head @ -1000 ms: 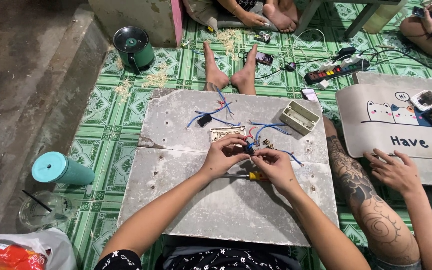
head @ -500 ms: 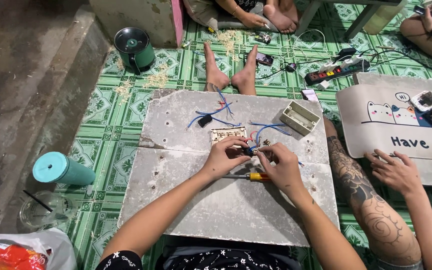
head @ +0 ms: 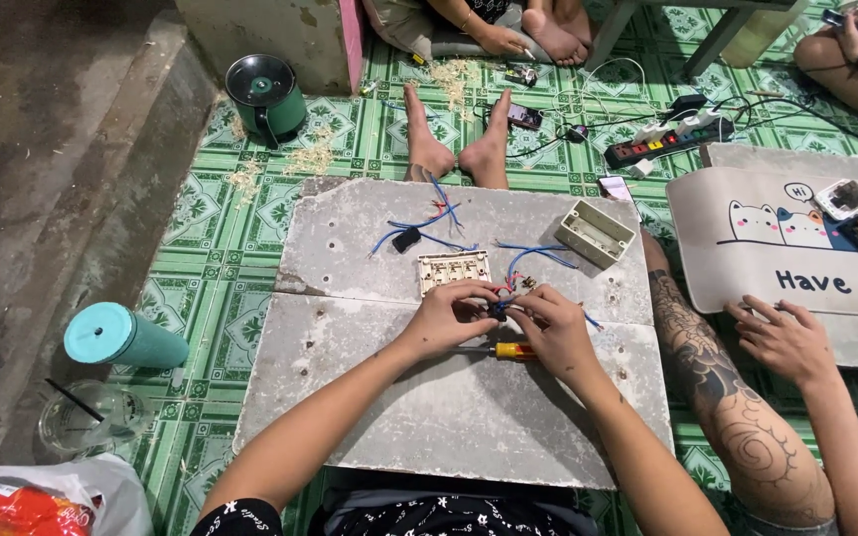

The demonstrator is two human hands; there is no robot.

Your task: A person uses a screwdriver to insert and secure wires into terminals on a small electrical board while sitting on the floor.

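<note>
My left hand [head: 446,317] and my right hand [head: 554,324] meet over a grey board [head: 369,397], fingertips pinched together on a small dark part with blue and red wires [head: 501,304]. A beige switch plate [head: 454,269] lies just beyond my hands. Under my right hand lies a screwdriver with a yellow and red handle [head: 513,350]. More blue wires [head: 538,255] and a small black piece [head: 406,239] rest farther up the board, beside an open beige wall box [head: 595,233].
A person's tattooed leg [head: 737,417] and hand [head: 782,337] are close on the right, by a cat-print mat [head: 747,258] holding parts. Two bare feet [head: 459,149] touch the board's far edge. A teal tumbler [head: 123,338], glass [head: 86,417], green pot [head: 265,96] and power strip [head: 662,139] surround it.
My hands stay together on the wires; the right hand has shifted slightly toward the left hand, and the view has drifted a little.
</note>
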